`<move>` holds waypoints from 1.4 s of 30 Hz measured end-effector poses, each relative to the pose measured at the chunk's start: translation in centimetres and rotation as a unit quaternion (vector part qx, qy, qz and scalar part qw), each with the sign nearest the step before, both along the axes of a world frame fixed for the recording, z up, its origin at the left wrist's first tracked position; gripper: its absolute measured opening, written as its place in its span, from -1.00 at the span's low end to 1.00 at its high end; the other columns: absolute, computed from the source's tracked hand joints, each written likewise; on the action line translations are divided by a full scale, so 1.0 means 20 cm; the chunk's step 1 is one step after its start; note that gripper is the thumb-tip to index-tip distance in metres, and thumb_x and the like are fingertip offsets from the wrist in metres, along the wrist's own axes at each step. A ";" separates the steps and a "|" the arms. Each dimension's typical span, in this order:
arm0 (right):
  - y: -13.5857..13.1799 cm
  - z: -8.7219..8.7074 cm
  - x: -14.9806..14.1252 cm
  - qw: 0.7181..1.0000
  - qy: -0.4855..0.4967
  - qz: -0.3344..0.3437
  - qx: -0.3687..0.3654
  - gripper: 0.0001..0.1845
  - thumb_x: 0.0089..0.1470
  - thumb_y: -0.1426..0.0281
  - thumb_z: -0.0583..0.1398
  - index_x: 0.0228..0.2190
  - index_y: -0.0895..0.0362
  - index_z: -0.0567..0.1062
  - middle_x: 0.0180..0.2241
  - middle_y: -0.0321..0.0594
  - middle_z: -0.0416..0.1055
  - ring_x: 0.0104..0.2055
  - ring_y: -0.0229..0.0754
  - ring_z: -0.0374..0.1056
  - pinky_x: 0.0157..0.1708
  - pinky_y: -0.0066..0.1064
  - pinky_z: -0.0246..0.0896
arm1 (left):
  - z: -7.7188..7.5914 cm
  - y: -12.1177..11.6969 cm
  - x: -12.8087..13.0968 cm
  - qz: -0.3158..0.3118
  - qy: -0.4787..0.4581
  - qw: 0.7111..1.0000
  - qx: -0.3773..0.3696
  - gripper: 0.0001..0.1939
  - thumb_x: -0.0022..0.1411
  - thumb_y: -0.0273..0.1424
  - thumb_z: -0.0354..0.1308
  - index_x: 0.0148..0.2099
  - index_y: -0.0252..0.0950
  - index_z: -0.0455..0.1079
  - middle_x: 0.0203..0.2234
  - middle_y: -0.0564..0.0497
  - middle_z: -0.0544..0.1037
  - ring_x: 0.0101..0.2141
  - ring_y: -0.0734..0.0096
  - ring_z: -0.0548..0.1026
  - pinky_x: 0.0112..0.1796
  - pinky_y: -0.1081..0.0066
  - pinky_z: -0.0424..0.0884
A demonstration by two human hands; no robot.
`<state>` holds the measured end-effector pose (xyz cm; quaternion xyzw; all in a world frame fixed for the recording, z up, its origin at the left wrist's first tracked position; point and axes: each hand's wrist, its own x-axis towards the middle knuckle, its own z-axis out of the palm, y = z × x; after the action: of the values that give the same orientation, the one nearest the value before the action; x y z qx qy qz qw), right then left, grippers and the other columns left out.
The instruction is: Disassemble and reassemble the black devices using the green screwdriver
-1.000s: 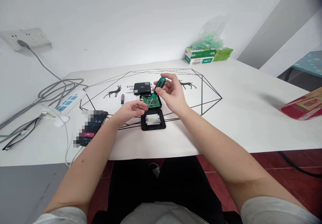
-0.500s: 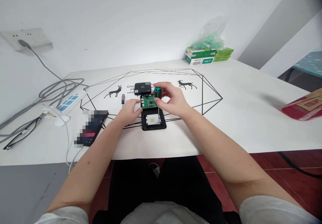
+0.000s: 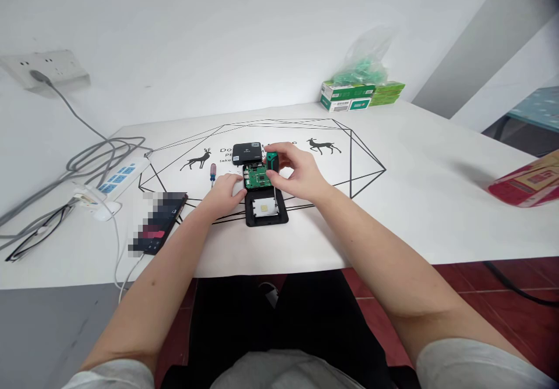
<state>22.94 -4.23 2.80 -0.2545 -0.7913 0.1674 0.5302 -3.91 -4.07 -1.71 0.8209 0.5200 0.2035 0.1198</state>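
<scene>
My right hand point(image 3: 301, 173) grips a green-and-black screwdriver point(image 3: 272, 161), held nearly upright with its shaft pointing down at the right side of an opened device. A green circuit board point(image 3: 258, 175) lies in that device's black case, and the exact spot under the tip is too small to make out. At the case's left edge, my left hand point(image 3: 226, 194) holds it with thumb and fingers. Nearer me lies a black cover point(image 3: 267, 221) with a whitish plate point(image 3: 264, 207) inside it. Behind the board is a black square box point(image 3: 247, 152) with small labels.
A second screwdriver point(image 3: 213, 172) with a reddish-blue handle lies left of the board. Farther left are a phone point(image 3: 168, 220), glasses point(image 3: 37, 234) and a power strip point(image 3: 117, 178) with grey cables. Green-and-white boxes point(image 3: 348, 98) stand by the wall; a red package point(image 3: 526, 185) lies right.
My right hand has brought the screwdriver down and turned it from slanted to nearly upright, at the board's right side. My left hand has drawn back from its tip to the case's left edge.
</scene>
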 end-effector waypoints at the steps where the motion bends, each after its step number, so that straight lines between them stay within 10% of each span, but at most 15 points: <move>1: 0.00 0.00 0.00 1.000 -0.001 0.000 -0.002 -0.52 0.14 0.37 0.30 0.11 -0.05 0.50 -0.08 -0.24 0.59 -0.30 -0.20 0.52 -0.23 -0.24 0.58 | 0.00 0.00 0.00 0.000 -0.001 1.000 -0.001 -0.60 0.43 -0.19 0.12 0.22 -0.22 0.40 0.17 -0.20 0.54 0.24 -0.10 0.45 0.30 -0.11 0.36; 13: 0.00 0.01 -0.02 1.000 0.009 -0.005 -0.008 -0.50 0.10 0.18 0.47 0.02 -0.02 0.50 -0.15 -0.25 0.61 -0.36 -0.23 0.40 -0.36 -0.31 0.39 | 0.02 -0.01 0.01 0.007 0.012 1.000 -0.007 -0.59 0.44 -0.19 0.09 0.23 -0.23 0.41 0.15 -0.20 0.55 0.22 -0.11 0.45 0.29 -0.12 0.36; 20: 0.01 0.02 0.01 0.997 0.036 -0.002 0.070 -0.64 0.48 0.18 0.06 -0.03 -0.04 0.64 -0.17 -0.16 0.66 -0.16 -0.08 0.55 -0.09 -0.10 0.50 | 0.01 0.00 0.01 0.001 0.012 1.000 -0.004 -0.60 0.44 -0.18 0.08 0.20 -0.23 0.43 0.13 -0.21 0.57 0.21 -0.12 0.47 0.28 -0.12 0.37; 28: 0.01 0.04 -0.02 0.993 0.074 -0.029 0.086 -0.82 0.29 0.17 0.29 -0.18 -0.01 0.52 -0.29 -0.23 0.50 -0.26 -0.13 0.43 -0.21 -0.18 0.45 | 0.02 -0.01 0.01 0.008 0.016 1.000 -0.011 -0.58 0.43 -0.18 0.08 0.22 -0.25 0.42 0.15 -0.23 0.56 0.22 -0.13 0.46 0.29 -0.12 0.37; 35: -0.01 -0.02 -0.07 0.989 0.141 0.017 -0.048 -0.58 0.16 0.13 0.43 -0.18 -0.02 0.33 -0.01 -0.22 0.57 -0.29 -0.22 0.55 -0.24 -0.23 0.48 | 0.02 -0.01 0.01 0.005 0.018 1.000 -0.009 -0.57 0.44 -0.18 0.07 0.22 -0.28 0.42 0.15 -0.25 0.55 0.21 -0.14 0.46 0.28 -0.12 0.37; 42: -0.02 0.00 -0.05 0.992 0.084 0.012 0.092 -0.73 0.42 0.13 0.17 -0.05 -0.01 0.58 -0.12 -0.11 0.60 -0.07 -0.06 0.52 -0.14 -0.12 0.48 | 0.02 -0.01 0.01 0.000 0.017 1.000 -0.005 -0.60 0.44 -0.19 0.09 0.20 -0.24 0.43 0.13 -0.22 0.56 0.20 -0.11 0.47 0.28 -0.11 0.37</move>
<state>21.92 -4.60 2.88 -0.1804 -0.7589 0.1210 0.6139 -3.71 -4.19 -1.25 0.8234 0.5231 0.1872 0.1152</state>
